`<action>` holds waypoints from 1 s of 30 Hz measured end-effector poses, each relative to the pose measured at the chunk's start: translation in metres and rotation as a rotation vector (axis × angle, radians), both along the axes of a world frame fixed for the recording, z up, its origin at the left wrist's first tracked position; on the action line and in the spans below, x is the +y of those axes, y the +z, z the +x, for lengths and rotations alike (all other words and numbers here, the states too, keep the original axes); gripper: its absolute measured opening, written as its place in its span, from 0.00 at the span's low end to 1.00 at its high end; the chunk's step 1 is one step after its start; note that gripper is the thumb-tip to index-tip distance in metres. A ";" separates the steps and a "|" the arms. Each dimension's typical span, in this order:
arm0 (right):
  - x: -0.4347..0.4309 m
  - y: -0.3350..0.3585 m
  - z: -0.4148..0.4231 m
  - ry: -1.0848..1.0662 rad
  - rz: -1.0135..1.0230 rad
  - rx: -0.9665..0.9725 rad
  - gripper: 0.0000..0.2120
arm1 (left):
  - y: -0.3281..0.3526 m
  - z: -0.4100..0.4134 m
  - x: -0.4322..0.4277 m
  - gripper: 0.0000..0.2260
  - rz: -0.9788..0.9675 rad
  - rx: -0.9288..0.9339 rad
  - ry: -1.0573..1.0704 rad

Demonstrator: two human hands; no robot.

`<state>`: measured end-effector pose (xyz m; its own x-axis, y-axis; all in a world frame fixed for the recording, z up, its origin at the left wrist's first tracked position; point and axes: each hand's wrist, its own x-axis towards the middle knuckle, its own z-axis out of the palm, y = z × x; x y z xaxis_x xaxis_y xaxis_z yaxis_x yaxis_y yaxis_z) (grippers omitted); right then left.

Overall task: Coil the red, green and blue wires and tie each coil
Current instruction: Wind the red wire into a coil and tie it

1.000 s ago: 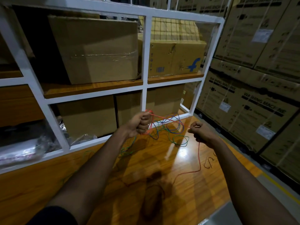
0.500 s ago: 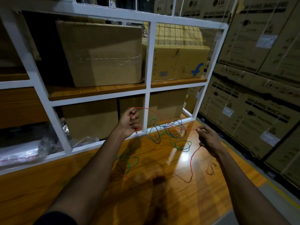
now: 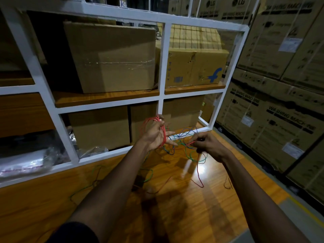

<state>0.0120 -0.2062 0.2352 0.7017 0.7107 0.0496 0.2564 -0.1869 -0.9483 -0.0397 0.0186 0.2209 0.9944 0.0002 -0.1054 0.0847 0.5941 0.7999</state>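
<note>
Holding our left hand (image 3: 155, 136) up with fingers spread and nearly straight, we carried the loops of the red wire (image 3: 164, 135) round it. Our right hand (image 3: 209, 146), just beside, pinched the same wire's free run, which dropped to the wood top (image 3: 175, 211). Green wire (image 3: 187, 153) and blue wire (image 3: 185, 132) lay loose and tangled beneath both hands, near the white rack (image 3: 161, 67)

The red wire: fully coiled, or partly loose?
Partly coiled: red wire loops wrap the left hand; the rest, pinched by the right hand, trails loose over the wooden surface.
</note>
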 end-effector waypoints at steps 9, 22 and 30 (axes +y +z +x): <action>0.011 -0.004 -0.002 -0.285 -0.065 -0.252 0.11 | -0.005 -0.004 -0.012 0.06 0.204 0.001 -0.140; -0.048 -0.015 0.032 -0.073 -0.306 -0.018 0.10 | -0.007 -0.014 0.013 0.08 0.393 0.051 -0.116; -0.033 -0.024 0.026 -0.371 0.107 0.062 0.07 | -0.014 -0.020 0.003 0.13 0.580 0.109 -0.333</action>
